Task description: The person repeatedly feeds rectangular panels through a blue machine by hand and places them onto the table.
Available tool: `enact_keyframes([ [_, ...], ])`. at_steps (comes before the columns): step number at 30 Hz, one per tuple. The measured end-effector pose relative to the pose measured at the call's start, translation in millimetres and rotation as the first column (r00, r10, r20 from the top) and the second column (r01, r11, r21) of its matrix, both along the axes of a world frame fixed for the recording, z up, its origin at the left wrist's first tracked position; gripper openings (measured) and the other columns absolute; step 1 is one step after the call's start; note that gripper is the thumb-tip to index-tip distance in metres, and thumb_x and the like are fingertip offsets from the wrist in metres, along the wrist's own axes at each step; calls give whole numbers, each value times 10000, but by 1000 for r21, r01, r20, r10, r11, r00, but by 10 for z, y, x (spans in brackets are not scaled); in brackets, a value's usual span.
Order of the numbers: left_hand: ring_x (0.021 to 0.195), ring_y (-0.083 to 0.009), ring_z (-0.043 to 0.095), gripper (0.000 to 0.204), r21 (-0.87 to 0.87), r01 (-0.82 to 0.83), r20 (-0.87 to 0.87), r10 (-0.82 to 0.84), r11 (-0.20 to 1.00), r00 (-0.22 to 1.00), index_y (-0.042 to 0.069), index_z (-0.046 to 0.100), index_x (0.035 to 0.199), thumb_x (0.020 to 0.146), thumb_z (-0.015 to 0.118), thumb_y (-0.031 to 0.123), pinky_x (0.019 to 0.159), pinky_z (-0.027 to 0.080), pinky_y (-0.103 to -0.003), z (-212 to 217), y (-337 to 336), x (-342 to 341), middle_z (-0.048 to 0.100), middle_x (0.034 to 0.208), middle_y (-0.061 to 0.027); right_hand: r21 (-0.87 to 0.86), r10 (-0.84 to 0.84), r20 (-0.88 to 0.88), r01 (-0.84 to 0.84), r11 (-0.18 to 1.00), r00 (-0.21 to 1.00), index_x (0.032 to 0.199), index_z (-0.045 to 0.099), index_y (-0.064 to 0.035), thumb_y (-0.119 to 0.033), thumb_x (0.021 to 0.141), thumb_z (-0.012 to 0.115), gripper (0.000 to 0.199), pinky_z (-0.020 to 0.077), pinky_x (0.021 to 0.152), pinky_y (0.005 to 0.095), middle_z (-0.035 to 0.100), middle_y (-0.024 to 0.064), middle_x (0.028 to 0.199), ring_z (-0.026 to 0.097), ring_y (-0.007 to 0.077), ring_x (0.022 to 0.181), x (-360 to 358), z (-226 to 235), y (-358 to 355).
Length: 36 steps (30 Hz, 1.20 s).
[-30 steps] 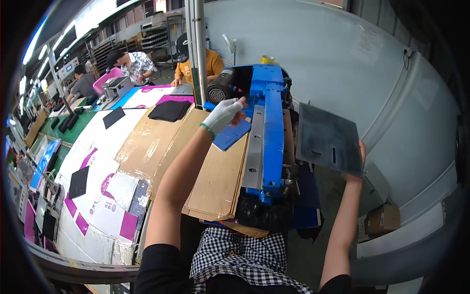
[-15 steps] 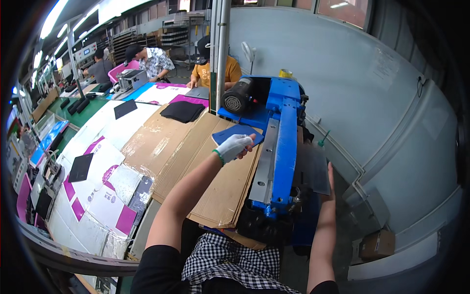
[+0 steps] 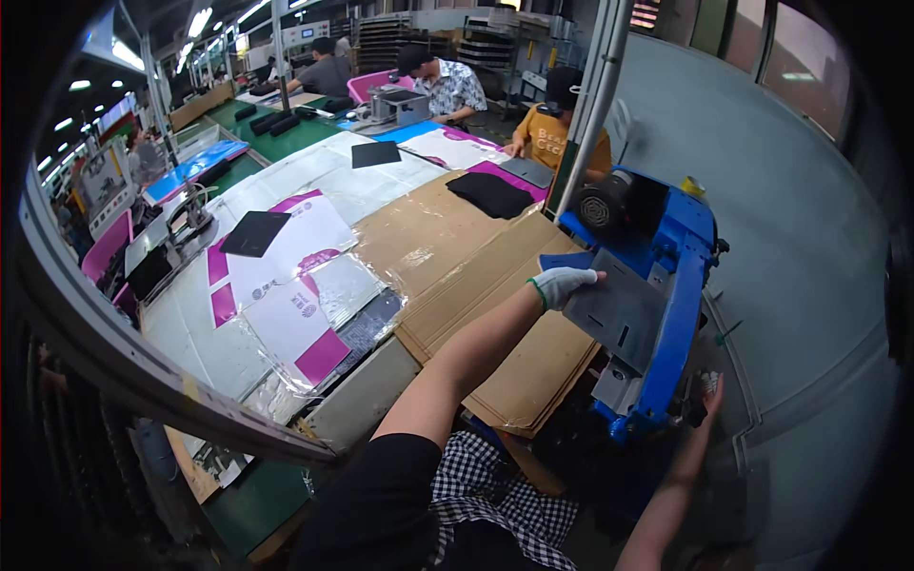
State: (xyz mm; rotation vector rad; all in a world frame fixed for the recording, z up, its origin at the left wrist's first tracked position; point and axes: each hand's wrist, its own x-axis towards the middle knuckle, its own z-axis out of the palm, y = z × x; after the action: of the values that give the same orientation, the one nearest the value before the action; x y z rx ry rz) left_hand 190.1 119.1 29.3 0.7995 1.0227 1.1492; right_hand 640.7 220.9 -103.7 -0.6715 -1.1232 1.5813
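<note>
My left hand [image 3: 564, 284], in a white glove, reaches out over the brown cardboard [image 3: 514, 371] and grips the upper left edge of a dark grey flat sheet [image 3: 624, 314] with small slots. The sheet lies tilted on the bed of a blue machine [image 3: 681, 285]. My right hand [image 3: 710, 392] is low at the machine's right side, fingers pointing up beside its near end. Whether it holds anything is unclear. My checked garment shows at the bottom.
Cardboard sheets [image 3: 428, 238], a black pad [image 3: 490, 195] and white-and-magenta printed sheets [image 3: 286, 285] under plastic film cover the long table. A metal post [image 3: 595, 95] rises by the machine's round black motor [image 3: 598, 205]. Other people [image 3: 447, 81] work at the far end. A grey wall [image 3: 809, 238] runs along the right.
The grey sheet went from my raised right hand down onto the blue machine, where my left hand now holds it. My right hand dropped to the machine's side.
</note>
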Motion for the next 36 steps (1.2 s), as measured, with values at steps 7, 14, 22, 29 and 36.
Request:
enact_keyframes([
  [7,987,-316,570,546,126,5,155,-24,992,988,-81,489,1133,776,657,296,892,432,-400,282,-56,-654,550,1107,-241,-69,-552,20,552,831,834,1111,558,-102,-373,855,534,374,323,536,164,606,-13,930,484,28,699,-565,949,-503],
  [14,953,-336,583,554,276,-132,153,92,952,984,-99,495,1105,770,663,309,879,434,-393,1024,-363,254,554,1055,-286,133,425,-200,-405,904,883,1193,487,-70,-370,906,446,417,434,710,222,586,44,1093,564,96,937,-893,1595,-869],
  [22,748,-213,592,472,273,171,-49,-163,947,985,-42,551,983,804,612,390,655,457,-280,1129,62,1174,610,902,-165,58,-207,-440,258,964,874,1095,546,-65,-354,882,455,371,439,810,307,601,40,1045,568,153,948,-601,1930,-1213],
  [29,544,-90,499,378,277,132,-92,-111,952,990,77,603,800,882,494,429,473,367,-191,811,307,864,612,730,-38,-21,-257,-394,271,962,882,1079,560,-67,-337,878,441,357,448,795,311,616,34,1010,584,154,913,257,1396,-802],
  [36,515,-68,444,368,125,174,53,-181,977,982,122,569,734,897,465,434,479,311,-175,335,337,488,581,685,0,-126,-55,-496,-9,992,867,1150,542,-92,-392,874,390,435,412,881,325,602,54,1103,575,210,990,-122,612,-455],
])
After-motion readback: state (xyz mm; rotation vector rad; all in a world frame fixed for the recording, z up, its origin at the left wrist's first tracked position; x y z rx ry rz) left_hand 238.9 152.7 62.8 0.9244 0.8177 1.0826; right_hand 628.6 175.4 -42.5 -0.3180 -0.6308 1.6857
